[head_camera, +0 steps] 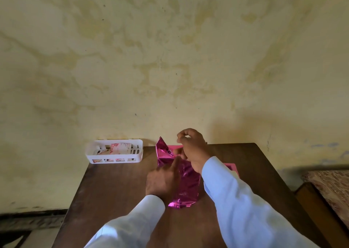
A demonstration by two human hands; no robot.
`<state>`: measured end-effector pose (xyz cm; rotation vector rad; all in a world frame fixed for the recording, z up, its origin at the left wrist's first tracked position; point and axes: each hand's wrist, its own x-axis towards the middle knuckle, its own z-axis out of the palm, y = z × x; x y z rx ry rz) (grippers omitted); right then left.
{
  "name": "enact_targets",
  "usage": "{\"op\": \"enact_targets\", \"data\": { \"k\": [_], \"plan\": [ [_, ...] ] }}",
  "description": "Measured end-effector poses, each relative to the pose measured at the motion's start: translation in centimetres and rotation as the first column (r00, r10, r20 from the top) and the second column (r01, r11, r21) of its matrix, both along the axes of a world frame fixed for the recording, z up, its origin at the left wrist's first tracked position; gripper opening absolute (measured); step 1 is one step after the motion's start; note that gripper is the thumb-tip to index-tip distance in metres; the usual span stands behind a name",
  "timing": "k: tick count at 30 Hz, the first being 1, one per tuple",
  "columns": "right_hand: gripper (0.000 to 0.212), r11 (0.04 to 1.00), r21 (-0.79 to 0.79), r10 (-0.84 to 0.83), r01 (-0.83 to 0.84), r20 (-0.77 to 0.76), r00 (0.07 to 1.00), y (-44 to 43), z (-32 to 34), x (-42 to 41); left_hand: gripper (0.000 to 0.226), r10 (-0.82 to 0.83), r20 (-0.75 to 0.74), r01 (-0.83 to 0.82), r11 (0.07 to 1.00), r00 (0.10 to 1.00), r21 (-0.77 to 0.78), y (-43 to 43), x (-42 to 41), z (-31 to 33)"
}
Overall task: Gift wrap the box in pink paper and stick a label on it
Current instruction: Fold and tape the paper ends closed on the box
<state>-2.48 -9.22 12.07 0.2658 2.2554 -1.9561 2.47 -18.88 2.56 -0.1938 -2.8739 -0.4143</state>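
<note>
While one box (188,183), sheathed in shiny pink paper (162,147), lies mid-counter (113,191), two hands work it. The left grip (162,179) is released, its forefinger pressing the foil. The right grip (192,149) curls by the upright far flap; whether it pinches anything, I cannot tell. One white basket (139,151) sits back-left.

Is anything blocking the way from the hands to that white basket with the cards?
For the left hand, nothing visible: only bare table lies between it and the white basket. The raised flap of pink paper stands between the right hand and the basket.
</note>
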Motion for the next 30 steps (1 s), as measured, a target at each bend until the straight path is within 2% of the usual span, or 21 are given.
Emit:
{"op": "enact_targets", "data": {
  "k": [3,8,12,15,17,20,22,23,25,28,30],
  "plan": [
    [0.015,0.997,0.068,-0.027,0.023,0.064,0.998,0.4,-1.7,0.0,0.045,-0.038,-0.039,0.037,0.999,0.999,-0.030,-0.2,-0.1,0.1],
    [0.014,0.993,0.087,-0.092,0.085,0.087,0.992,1.2,-4.0,0.2,0.038,-0.075,-0.107,0.075,0.997,0.991,-0.005,-0.7,-0.4,0.3],
    [0.015,0.987,0.108,-0.128,0.119,0.079,0.989,1.8,-4.6,0.3,0.033,-0.102,-0.101,0.091,0.990,0.990,-0.111,-1.2,-1.3,0.0],
    [0.014,0.987,0.106,-0.128,0.120,0.067,0.989,2.0,-4.8,0.5,0.018,-0.079,-0.085,0.063,0.983,0.993,-0.173,-2.2,-2.4,0.2],
    [0.015,0.988,0.105,-0.120,0.113,0.059,0.991,2.1,-4.8,0.6,0.012,-0.098,-0.150,0.065,0.976,0.984,-0.208,-2.8,-2.9,0.6],
    [0.016,0.987,0.124,-0.108,0.101,0.055,0.993,2.1,-4.7,0.6,0.022,-0.167,-0.313,0.111,0.976,0.935,-0.188,-3.6,-3.5,1.8],
    [0.015,0.986,0.132,-0.105,0.097,0.057,0.993,2.0,-4.6,0.6,0.039,-0.247,-0.382,0.162,0.957,0.890,-0.241,-3.9,-4.2,3.0],
    [0.015,0.986,0.132,-0.106,0.098,0.055,0.993,2.0,-4.5,0.6,0.050,-0.297,-0.371,0.189,0.935,0.880,-0.300,-4.0,-4.7,3.9],
    [0.014,0.985,0.140,-0.108,0.100,0.046,0.993,2.0,-4.6,0.5,0.063,-0.392,-0.247,0.269,0.869,0.886,-0.414,-3.8,-5.5,5.4],
    [0.013,0.987,0.124,-0.106,0.100,0.043,0.993,2.0,-4.7,0.5,0.053,-0.403,0.053,0.375,0.786,0.914,-0.491,-2.9,-6.7,6.1],
    [0.014,0.989,0.110,-0.108,0.102,0.050,0.993,2.1,-4.7,0.5,0.038,-0.390,0.105,0.380,0.743,0.915,-0.551,-2.5,-7.0,6.2]
  ]
}}
